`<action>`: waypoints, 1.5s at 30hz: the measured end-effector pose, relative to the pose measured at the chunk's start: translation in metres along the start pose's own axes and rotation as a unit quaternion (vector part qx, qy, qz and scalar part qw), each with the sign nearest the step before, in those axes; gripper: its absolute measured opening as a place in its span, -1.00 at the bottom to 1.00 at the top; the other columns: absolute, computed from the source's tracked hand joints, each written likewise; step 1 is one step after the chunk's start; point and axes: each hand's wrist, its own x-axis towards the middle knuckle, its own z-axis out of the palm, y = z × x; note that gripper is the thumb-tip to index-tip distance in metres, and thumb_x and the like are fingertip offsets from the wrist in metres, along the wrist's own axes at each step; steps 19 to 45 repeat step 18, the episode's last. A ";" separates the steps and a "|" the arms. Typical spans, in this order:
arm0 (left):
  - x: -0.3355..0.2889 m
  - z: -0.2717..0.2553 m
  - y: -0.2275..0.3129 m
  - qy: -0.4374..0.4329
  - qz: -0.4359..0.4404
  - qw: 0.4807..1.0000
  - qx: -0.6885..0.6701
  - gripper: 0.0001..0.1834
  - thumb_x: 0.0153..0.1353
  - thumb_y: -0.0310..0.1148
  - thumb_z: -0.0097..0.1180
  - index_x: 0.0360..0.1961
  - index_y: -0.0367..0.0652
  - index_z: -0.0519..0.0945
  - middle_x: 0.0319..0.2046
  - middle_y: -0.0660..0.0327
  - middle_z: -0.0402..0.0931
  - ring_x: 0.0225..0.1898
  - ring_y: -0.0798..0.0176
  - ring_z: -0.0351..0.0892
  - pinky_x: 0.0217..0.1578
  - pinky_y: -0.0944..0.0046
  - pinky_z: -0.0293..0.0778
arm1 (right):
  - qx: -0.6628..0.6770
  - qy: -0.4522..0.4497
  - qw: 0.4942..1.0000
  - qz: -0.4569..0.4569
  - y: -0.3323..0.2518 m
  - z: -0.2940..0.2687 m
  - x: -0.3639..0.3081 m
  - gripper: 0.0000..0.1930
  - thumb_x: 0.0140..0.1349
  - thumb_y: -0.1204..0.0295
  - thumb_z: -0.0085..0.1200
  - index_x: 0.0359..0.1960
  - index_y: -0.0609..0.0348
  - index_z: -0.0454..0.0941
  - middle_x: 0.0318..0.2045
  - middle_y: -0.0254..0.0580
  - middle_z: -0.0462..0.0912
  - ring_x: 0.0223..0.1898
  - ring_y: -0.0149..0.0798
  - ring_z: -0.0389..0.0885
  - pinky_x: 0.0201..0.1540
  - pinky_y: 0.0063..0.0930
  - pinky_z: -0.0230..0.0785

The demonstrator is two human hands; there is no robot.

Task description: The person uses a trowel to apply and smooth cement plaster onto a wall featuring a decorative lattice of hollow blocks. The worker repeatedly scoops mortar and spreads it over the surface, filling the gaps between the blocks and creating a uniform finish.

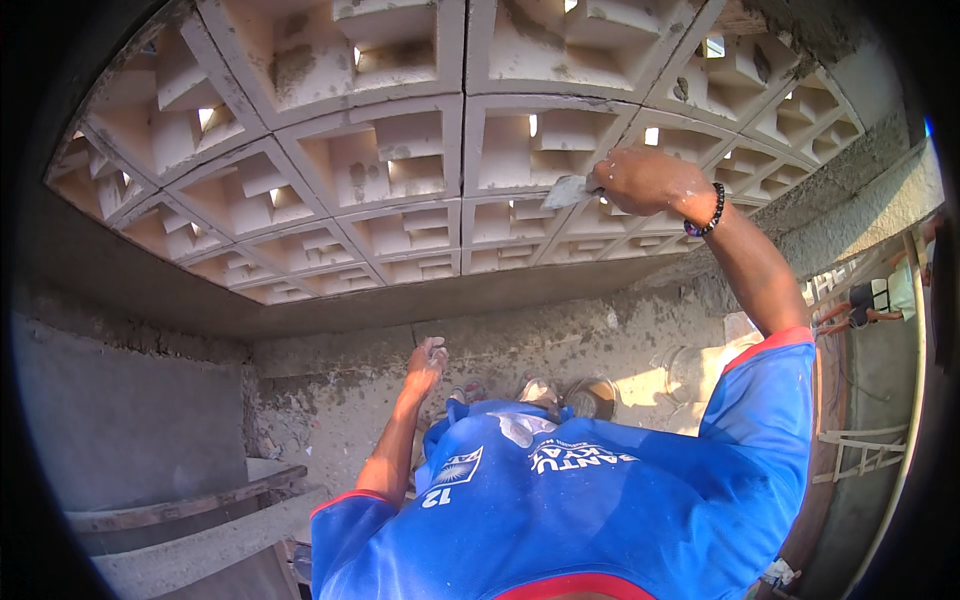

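My raised right hand (pixel 648 182) is closed around a putty knife (pixel 569 191), its handle hidden in the fist. The flat greyish blade points left and lies against or just in front of a wall of pale ventilation blocks (pixel 462 150); I cannot tell whether it touches. Joints between the blocks run close by the blade. My left hand (pixel 427 362) hangs lower, near the grey ledge below the blocks. Its whitened fingers are curled in, and whatever they hold, if anything, is too small to make out.
By my feet stands a round bucket (pixel 592 398), with a paler container (pixel 690 372) to its right. A wooden plank (pixel 190 513) crosses the lower left beside a grey plastered wall (pixel 130 410). At the far right are another person (pixel 880 300) and a wooden ladder-like frame (pixel 862 452).
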 end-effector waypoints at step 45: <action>0.003 0.004 0.167 -0.006 0.167 0.983 0.074 -0.57 0.25 -0.41 0.09 0.15 -0.19 0.42 -0.22 0.03 0.59 -0.18 0.05 0.61 -0.07 0.14 0.47 | 0.217 0.133 0.967 0.003 0.026 0.101 -0.019 -0.53 0.20 0.42 0.12 0.18 0.05 0.44 0.01 0.13 0.54 0.05 0.09 0.50 0.15 -0.12 0.33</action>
